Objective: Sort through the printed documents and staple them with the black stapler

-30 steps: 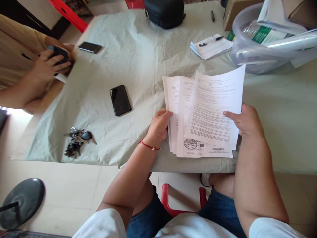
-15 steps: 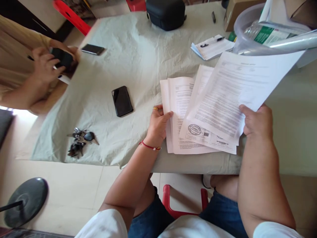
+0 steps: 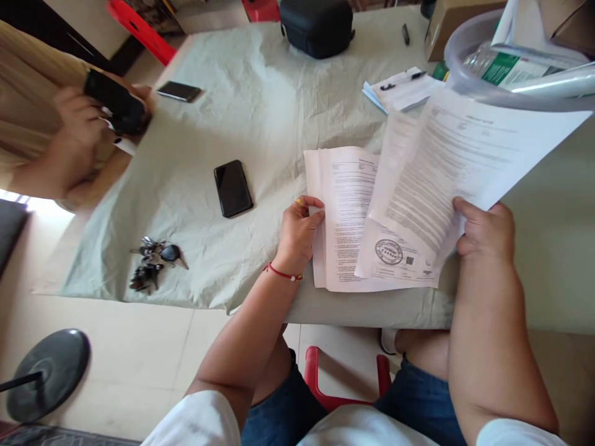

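Observation:
My left hand (image 3: 299,232), with a ring and a red bracelet, pinches the left edge of a stack of printed sheets (image 3: 348,223) on the table. Between my right thumb and fingers are more printed sheets (image 3: 465,155), raised and tilted over the right part of the stack; my right hand (image 3: 487,230) is closed on their right edge. One of these raised sheets bears an oval black stamp (image 3: 388,251) near its bottom. The fingers beneath the paper are hidden.
On the cloth-covered table (image 3: 264,124) lie a phone (image 3: 233,189), a bunch of keys (image 3: 157,263), another phone (image 3: 179,91), a black case (image 3: 317,28) and a pen on paper (image 3: 403,80). A plastic tub (image 3: 453,59) stands at right. Another person's hand (image 3: 81,118) holds a dark device.
My right hand's sheets have lifted and shifted rightward off the stack, uncovering more of the page below. My left hand stays at the stack's edge. The other person's device has tilted.

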Available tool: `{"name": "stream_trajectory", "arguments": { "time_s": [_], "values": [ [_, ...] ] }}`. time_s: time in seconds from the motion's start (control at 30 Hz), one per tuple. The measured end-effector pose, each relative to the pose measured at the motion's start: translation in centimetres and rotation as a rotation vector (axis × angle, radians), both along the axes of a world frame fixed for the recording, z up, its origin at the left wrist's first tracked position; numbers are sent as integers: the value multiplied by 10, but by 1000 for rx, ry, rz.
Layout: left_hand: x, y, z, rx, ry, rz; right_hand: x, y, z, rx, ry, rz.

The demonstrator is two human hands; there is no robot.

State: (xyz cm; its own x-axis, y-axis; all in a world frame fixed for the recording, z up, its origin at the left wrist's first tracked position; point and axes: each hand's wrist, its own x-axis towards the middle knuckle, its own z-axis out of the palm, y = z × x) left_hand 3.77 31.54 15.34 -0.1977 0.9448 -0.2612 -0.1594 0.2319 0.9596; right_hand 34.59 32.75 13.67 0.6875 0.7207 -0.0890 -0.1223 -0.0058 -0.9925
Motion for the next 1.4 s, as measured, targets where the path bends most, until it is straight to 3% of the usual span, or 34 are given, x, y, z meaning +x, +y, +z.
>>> {"name": "stream_trajectory", "arguments": {
  "time_s": [0.13, 0.4, 0.6, 0.77, 0.97, 1.27, 1.4],
  "values": [
    [-1, 2, -3, -51, 15, -21, -3, -2, -2, -55, -117, 49],
    [1, -2, 9, -134, 12, -77, -9, -4, -6, -103, -218, 137],
    [-1, -2, 3, -104, 160, -65, -7, -6, -10, -152, -215, 237],
    [2, -3, 3, -74, 139, -84, -3, -5, -15, -147, -152, 303],
    [5, -5, 2, -14, 94, -173, -10, -9, -5, -72, -49, 383],
    [8, -7, 3, -76, 43, -136, -6, -5, -9, -8, -188, 204],
    [9, -8, 6, -102, 48, -148, -4, -7, -12, -32, -160, 294]
  ]
}}
